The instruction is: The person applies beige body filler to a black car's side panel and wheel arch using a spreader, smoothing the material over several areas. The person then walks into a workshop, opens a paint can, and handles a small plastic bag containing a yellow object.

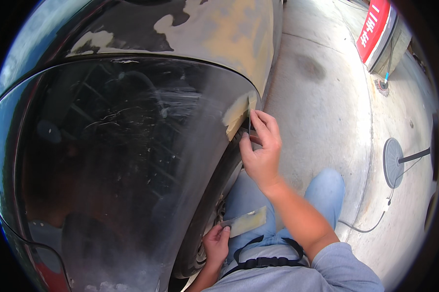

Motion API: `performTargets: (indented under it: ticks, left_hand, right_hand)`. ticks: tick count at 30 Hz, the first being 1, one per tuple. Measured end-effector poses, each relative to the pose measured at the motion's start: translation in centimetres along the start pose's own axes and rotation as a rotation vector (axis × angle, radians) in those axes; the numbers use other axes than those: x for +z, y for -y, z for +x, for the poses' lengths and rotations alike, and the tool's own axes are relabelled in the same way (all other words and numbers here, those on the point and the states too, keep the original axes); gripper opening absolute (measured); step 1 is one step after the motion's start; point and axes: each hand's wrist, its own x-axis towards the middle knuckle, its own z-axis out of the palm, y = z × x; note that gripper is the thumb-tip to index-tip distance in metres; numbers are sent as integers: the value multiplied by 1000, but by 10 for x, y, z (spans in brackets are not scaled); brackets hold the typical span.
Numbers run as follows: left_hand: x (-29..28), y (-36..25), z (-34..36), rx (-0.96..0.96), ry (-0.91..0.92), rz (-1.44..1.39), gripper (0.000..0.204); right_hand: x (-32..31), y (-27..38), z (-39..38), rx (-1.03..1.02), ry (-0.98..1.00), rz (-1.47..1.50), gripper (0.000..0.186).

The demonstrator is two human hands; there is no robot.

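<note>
- Head view: a thin blade [249, 122], seen nearly edge-on, is pinched by the right hand [264, 149] at the tan filler patch [235, 116] along the curved edge of the black panel [132, 160].
- A flat, smeared plate [246, 223] is pinched by the left hand [216, 245] over the thigh [248, 192].
- Ridges could be left if the blade were tilted; the thigh could be soiled if the plate were tipped.

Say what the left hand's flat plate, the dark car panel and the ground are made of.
Flat plate: thin, perhaps metal or plastic; yellowish smears mask its finish. Dark car panel: likely painted metal, glossy with reflections. Ground: probably concrete, pale, matte, seamed.
</note>
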Motion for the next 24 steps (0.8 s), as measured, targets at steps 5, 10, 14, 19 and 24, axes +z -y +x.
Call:
performTargets:
  ticks: [5, 10, 14, 19, 24]
  left_hand:
    - [4, 0, -1, 23, -24, -10, 12]
    - [2, 1, 0, 12, -29, 11, 14]
    - [0, 3, 0, 13, -4, 25, 16]
    - [6, -5, -3, 45, 1, 72, 16]
    - [12, -29, -10, 57, -8, 45, 16]
  right_hand:
    - [-2, 25, -12, -188, 38, -64, 54]
    - [-4, 48, -23, -320, 69, -59, 57]
    - [-3, 60, -30, -406, 82, -60, 60]
    - [-15, 68, -38, -455, 194, -10, 55]
    - [-71, 52, -27, -381, 479, 194, 47]
